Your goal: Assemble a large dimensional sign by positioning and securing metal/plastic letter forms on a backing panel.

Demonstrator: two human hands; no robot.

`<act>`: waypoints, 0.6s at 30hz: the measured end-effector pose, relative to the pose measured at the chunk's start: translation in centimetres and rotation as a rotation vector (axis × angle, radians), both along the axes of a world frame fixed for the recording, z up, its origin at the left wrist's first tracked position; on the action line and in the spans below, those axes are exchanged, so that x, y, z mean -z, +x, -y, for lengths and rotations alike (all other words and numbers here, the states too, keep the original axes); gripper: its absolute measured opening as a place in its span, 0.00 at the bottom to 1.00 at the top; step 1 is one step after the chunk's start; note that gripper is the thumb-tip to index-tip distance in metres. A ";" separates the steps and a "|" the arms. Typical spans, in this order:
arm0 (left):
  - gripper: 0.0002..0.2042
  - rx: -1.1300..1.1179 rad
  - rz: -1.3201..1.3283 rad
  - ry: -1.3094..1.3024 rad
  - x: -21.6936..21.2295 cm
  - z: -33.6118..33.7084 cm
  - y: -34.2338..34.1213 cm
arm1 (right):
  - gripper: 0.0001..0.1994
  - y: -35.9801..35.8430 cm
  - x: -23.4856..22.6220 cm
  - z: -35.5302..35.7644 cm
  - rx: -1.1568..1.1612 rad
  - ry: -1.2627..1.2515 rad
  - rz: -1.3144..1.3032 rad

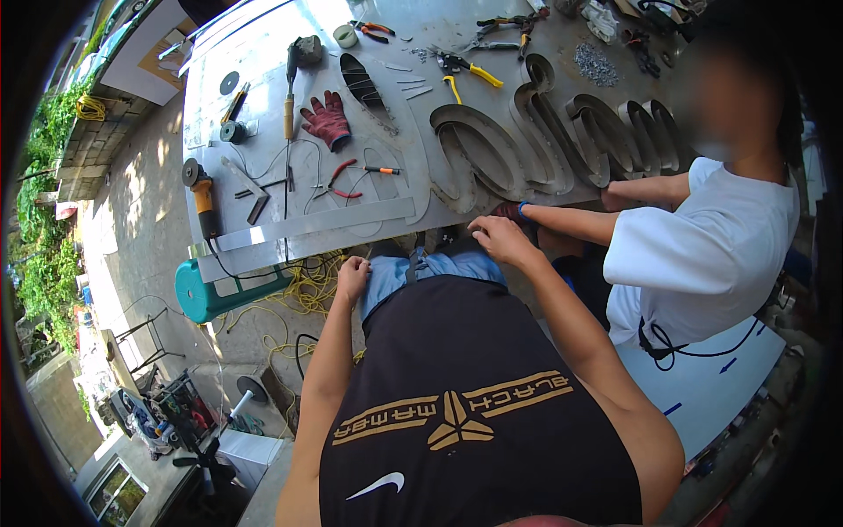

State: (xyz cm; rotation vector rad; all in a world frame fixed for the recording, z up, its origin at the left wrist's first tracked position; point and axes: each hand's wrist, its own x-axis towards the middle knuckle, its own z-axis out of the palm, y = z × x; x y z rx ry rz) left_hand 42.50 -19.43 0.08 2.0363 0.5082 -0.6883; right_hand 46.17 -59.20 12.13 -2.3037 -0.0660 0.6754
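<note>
The left hand [353, 277] is at the side of the blue jeans [384, 279], its fingers loosely curled; whether they hold anything I cannot tell. The right hand [499, 239] lies at the other side of the lap, palm down, its fingers loosely bent and grasping nothing visible.

Just beyond both hands runs the near edge of the tabletop [272, 57]. The flat metal strip [320, 224] lies along that edge, ahead of the left fingers and apart from them. The raised metal letters [450, 119] stand on the tabletop ahead and to the right of the right fingers, near but not touching. At the right, a co-worker in a white shirt [672, 250] reaches an arm toward the letters' near side.

Farther in, left of the letters, lie red-handled pliers [338, 182] and an orange-handled tool [383, 170], with the grinder [205, 204] near the left edge. Beyond them are a red glove [327, 121] and, toward the far side, yellow-handled snips [486, 75].
</note>
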 end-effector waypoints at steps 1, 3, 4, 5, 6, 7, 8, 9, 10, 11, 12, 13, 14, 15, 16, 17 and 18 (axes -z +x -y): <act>0.11 -0.016 -0.001 -0.021 -0.2 0.6 0.1 | 0.13 0.2 0.1 0.1 -0.004 -0.003 0.003; 0.11 0.029 0.012 0.002 -0.6 1.3 0.0 | 0.13 0.3 0.1 0.0 -0.001 0.015 0.011; 0.11 0.077 0.022 0.028 -0.6 1.4 -0.2 | 0.13 0.4 0.1 -0.1 -0.003 0.014 0.014; 0.11 0.076 0.025 0.027 -0.6 1.4 -0.2 | 0.13 0.5 0.2 -0.1 -0.013 0.020 0.020; 0.11 0.073 0.026 0.026 -0.6 1.6 -0.1 | 0.13 0.6 0.2 -0.1 -0.019 0.025 0.026; 0.11 0.072 0.027 0.024 -0.6 1.6 0.0 | 0.13 0.6 0.3 -0.2 -0.015 0.022 0.029; 0.11 0.077 0.030 0.022 -0.7 1.6 0.0 | 0.13 0.5 0.4 -0.2 -0.031 0.028 0.035; 0.10 0.061 0.019 0.022 -0.9 1.6 0.2 | 0.13 0.4 0.6 -0.2 -0.039 0.031 0.043; 0.10 0.048 0.010 0.019 -0.8 1.6 0.3 | 0.13 0.3 0.7 -0.2 -0.022 0.023 0.048; 0.10 0.067 0.015 0.011 -1.0 1.2 0.2 | 0.13 0.2 0.8 -0.3 -0.036 0.024 0.048; 0.10 0.055 0.008 0.003 -0.8 0.7 0.1 | 0.12 0.1 0.7 -0.3 -0.045 0.021 0.049; 0.09 0.041 0.000 -0.008 -0.5 0.5 0.1 | 0.12 0.3 0.0 -0.5 -0.038 0.032 0.005; 0.09 0.038 0.009 -0.013 -0.3 0.1 -0.2 | 0.12 0.2 0.1 -0.6 -0.042 0.006 0.012; 0.09 0.038 0.015 -0.017 -0.1 -0.2 -0.3 | 0.12 0.2 0.2 -0.7 -0.043 -0.018 0.016; 0.09 0.060 0.016 -0.025 0.2 -0.6 -0.6 | 0.12 0.2 0.1 -0.7 -0.022 -0.025 0.017; 0.09 0.025 -0.009 -0.045 0.6 -0.7 -0.7 | 0.12 0.3 -0.1 -0.6 -0.020 -0.015 0.021; 0.09 -0.015 -0.037 -0.061 0.5 -0.7 -0.7 | 0.12 0.1 -0.1 -0.7 -0.024 0.001 0.022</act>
